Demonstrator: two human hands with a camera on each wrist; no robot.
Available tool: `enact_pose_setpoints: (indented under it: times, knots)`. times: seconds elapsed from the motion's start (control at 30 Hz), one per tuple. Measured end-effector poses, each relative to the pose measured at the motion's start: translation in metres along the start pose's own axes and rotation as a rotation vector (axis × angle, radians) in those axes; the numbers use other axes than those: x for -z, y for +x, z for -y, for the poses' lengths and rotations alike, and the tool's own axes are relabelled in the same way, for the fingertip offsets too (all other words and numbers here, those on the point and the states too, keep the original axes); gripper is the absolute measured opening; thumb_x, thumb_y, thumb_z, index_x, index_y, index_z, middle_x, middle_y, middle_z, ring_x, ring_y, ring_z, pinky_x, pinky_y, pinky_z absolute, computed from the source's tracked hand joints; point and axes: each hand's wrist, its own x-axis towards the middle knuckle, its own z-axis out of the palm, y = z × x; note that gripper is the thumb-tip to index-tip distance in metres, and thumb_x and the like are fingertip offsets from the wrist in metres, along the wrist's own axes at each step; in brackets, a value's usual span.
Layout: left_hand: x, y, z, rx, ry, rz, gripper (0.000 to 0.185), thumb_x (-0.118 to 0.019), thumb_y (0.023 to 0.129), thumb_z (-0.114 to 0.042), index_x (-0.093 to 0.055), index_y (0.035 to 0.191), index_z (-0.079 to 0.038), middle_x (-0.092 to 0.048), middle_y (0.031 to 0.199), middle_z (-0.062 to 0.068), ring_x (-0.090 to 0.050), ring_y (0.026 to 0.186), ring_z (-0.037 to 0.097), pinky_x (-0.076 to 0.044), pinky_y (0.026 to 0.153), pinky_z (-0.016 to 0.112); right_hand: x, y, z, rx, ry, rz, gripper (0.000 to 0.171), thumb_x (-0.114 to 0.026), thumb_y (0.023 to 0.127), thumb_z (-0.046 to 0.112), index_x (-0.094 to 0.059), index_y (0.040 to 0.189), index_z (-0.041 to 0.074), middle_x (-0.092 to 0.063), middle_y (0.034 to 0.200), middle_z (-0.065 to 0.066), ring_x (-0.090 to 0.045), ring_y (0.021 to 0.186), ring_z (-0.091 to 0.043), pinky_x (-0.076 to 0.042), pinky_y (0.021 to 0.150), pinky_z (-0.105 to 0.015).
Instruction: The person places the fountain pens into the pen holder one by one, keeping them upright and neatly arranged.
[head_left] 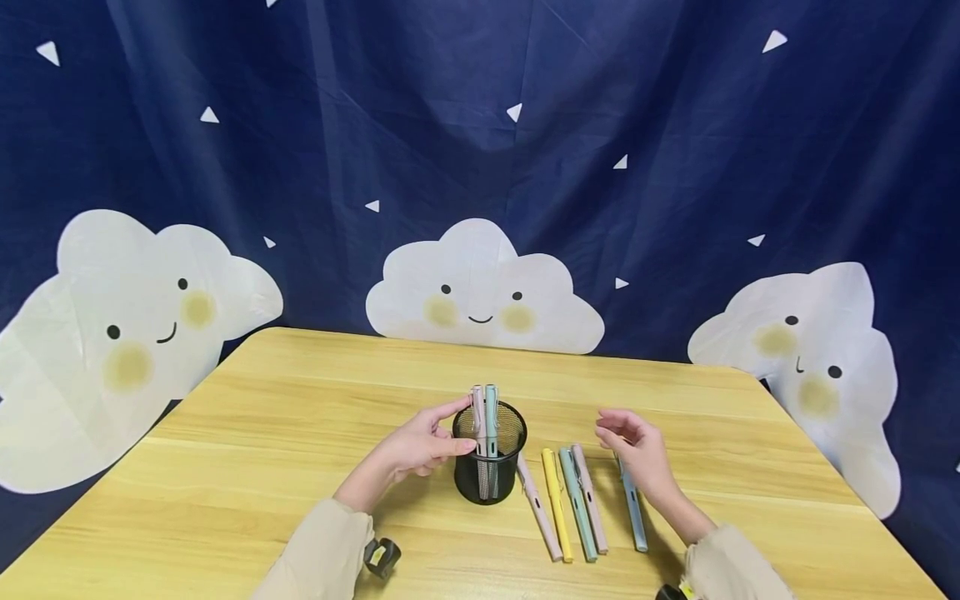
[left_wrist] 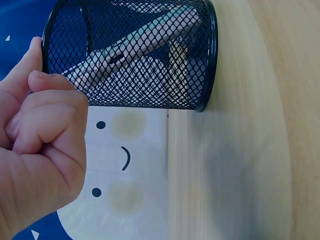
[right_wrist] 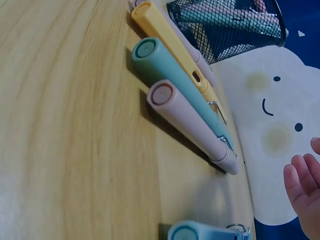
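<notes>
My left hand [head_left: 416, 443] holds the black mesh pen cup [head_left: 467, 482] by its rim, thumb on the near side and a finger at the far side. Inside the cup a pink pen [head_left: 478, 421] and a mint green pen [head_left: 491, 417] lean together, caps sticking out above the rim. To the right, my right hand [head_left: 641, 454] hovers with relaxed fingers and holds nothing. Beneath it lies a blue pen [head_left: 636, 517], its upper end partly hidden by the hand. In the right wrist view, fingers [right_wrist: 302, 185] show at the edge, away from the pens.
Between cup and blue pen, several pens lie side by side: pink [head_left: 540, 510], yellow [head_left: 557, 504], green [head_left: 578, 507] and another pink one [head_left: 590, 500]. They rest on a wooden table [head_left: 300, 400]. Behind its far edge hangs a dark blue curtain [head_left: 450, 125] with white clouds.
</notes>
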Motion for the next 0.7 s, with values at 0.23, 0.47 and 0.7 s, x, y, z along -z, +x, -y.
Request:
enact_pose_setpoints:
  times: [0.23, 0.47, 0.7]
  knots:
    - [0.0, -0.001, -0.001, -0.003, -0.009, 0.008, 0.075, -0.064, 0.083, -0.013, -0.02, 0.143, -0.012, -0.025, 0.048, -0.005, -0.02, 0.039, 0.007, -0.015, 0.036, 0.018, 0.004, -0.002, -0.002, -0.026, -0.018, 0.008, 0.02, -0.061, 0.079, -0.01, -0.056, 0.098, -0.015, -0.061, 0.08, 0.006, -0.058, 0.07, -0.004, -0.051, 0.059, -0.022]
    - [0.0, -0.001, -0.001, -0.009, -0.001, 0.006, 0.075, -0.064, 0.083, -0.013, -0.02, 0.143, -0.012, -0.025, 0.048, -0.005, -0.02, 0.039, 0.007, -0.015, 0.036, 0.018, 0.01, -0.003, -0.005, -0.036, -0.048, 0.014, 0.021, -0.061, 0.079, -0.009, -0.056, 0.099, -0.015, -0.061, 0.081, 0.009, -0.058, 0.072, -0.004, -0.05, 0.059, -0.021]
    - [-0.001, -0.002, -0.002, -0.001, 0.001, -0.001, 0.075, -0.065, 0.083, -0.013, -0.021, 0.143, -0.012, -0.025, 0.048, -0.004, -0.02, 0.039, 0.008, -0.015, 0.036, 0.018, 0.018, -0.005, -0.008, -0.065, -0.074, 0.031, 0.024, -0.062, 0.079, -0.009, -0.054, 0.099, -0.018, -0.061, 0.081, 0.008, -0.058, 0.072, -0.003, -0.051, 0.061, -0.021]
